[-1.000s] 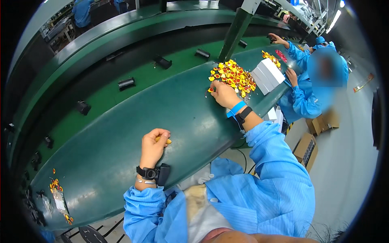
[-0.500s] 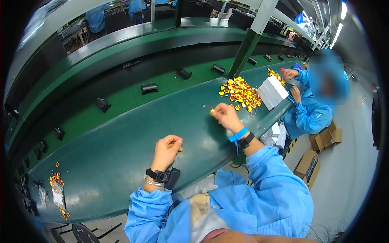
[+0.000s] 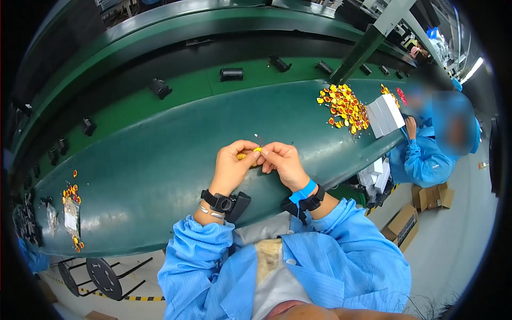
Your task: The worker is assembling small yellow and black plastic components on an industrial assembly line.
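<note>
Over the middle of the green worktable, both hands meet fingertip to fingertip. My left hand (image 3: 229, 169) and my right hand (image 3: 288, 166) pinch a small yellow disc-like part with a thin lead (image 3: 258, 150) between them. Its dark reddish wire rises above the fingers and ends in a white tip. Another yellow item (image 3: 241, 156) is tucked in the left hand, mostly covered by the fingers, so its kind is unclear. To the right lies a heap of similar yellow and red parts (image 3: 346, 109).
White boxes (image 3: 384, 117) stand beside the heap, near a co-worker in blue (image 3: 426, 157). Black housings (image 3: 231, 74) sit along the green strip behind the table (image 3: 160, 176). A green post (image 3: 356, 56) rises at the back. Left, a clear bag (image 3: 71, 218) lies among loose parts.
My right hand has come left from near the heap with the wired yellow part and now meets my left hand. The view has shifted, too.
</note>
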### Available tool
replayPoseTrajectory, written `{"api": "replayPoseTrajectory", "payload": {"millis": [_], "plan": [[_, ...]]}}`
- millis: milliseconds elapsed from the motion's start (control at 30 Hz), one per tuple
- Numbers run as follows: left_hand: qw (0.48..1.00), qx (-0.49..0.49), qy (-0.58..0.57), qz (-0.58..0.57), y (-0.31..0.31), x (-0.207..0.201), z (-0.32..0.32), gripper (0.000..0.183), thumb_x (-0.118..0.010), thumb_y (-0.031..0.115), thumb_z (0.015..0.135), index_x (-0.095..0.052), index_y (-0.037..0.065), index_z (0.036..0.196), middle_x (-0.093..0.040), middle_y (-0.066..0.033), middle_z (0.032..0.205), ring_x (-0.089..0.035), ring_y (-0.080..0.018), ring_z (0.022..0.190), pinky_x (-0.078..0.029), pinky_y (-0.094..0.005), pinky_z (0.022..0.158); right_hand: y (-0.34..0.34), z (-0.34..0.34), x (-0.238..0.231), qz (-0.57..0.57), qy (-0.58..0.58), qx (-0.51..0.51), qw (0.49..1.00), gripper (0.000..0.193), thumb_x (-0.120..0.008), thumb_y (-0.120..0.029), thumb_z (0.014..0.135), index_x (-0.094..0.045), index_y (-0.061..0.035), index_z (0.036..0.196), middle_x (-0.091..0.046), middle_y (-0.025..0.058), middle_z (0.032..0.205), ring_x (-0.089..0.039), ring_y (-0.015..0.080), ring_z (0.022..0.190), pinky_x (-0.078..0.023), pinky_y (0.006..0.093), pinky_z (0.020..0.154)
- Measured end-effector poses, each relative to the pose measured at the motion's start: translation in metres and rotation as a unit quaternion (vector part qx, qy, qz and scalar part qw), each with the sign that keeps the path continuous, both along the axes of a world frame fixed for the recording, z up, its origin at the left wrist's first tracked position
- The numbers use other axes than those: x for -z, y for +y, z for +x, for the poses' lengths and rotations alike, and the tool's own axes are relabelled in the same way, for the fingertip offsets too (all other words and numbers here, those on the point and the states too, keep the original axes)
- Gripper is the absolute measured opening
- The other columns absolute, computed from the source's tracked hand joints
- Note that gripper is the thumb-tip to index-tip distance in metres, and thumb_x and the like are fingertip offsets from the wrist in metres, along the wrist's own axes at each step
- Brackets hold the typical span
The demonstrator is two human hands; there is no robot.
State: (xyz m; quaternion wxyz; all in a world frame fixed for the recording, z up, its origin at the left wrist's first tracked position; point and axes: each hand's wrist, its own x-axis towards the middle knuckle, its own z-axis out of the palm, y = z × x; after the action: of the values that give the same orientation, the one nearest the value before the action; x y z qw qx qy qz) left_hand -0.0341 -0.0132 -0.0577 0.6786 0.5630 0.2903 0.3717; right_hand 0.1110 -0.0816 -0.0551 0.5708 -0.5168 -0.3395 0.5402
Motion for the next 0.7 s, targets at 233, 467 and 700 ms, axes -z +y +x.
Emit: {"api": "replayPoseTrajectory", "payload": {"millis": [233,467,700], "plan": [[0.999,0.022,0.028,-0.005,-0.002,0.001,-0.001,0.012,-0.064,0.004,0.082,-0.063,-0.002,0.093,-0.066,-0.0049,0.079,-0.060,-0.0093,0.067,-0.049,-0.0226,0.060,0.002,0.005,0.003,0.024,-0.079,0.006,0.997,0.017,-0.061,-0.020,0.089,-0.060,-0.0048,0.084,-0.061,-0.0008,0.071,-0.050,0.0033,0.053,-0.039,0.0171,0.047],[0.998,0.045,0.035,-0.011,-0.002,0.003,0.001,0.015,-0.064,0.000,0.081,-0.061,-0.001,0.096,-0.064,-0.0045,0.080,-0.060,-0.0089,0.069,-0.049,-0.0219,0.061,0.001,0.011,0.006,0.022,-0.048,-0.002,0.999,0.016,-0.061,-0.019,0.089,-0.059,-0.0057,0.080,-0.057,-0.0025,0.065,-0.049,0.0025,0.050,-0.038,0.0167,0.044],[0.999,0.019,0.041,0.004,-0.001,0.001,0.000,0.015,-0.064,-0.002,0.081,-0.062,-0.001,0.095,-0.064,-0.0040,0.084,-0.060,-0.0080,0.074,-0.051,-0.0209,0.065,0.003,0.013,0.010,0.048,0.032,0.040,0.998,0.015,-0.059,-0.016,0.090,-0.059,-0.0045,0.081,-0.059,0.0006,0.065,-0.052,0.0054,0.050,-0.041,0.0188,0.044]]}}
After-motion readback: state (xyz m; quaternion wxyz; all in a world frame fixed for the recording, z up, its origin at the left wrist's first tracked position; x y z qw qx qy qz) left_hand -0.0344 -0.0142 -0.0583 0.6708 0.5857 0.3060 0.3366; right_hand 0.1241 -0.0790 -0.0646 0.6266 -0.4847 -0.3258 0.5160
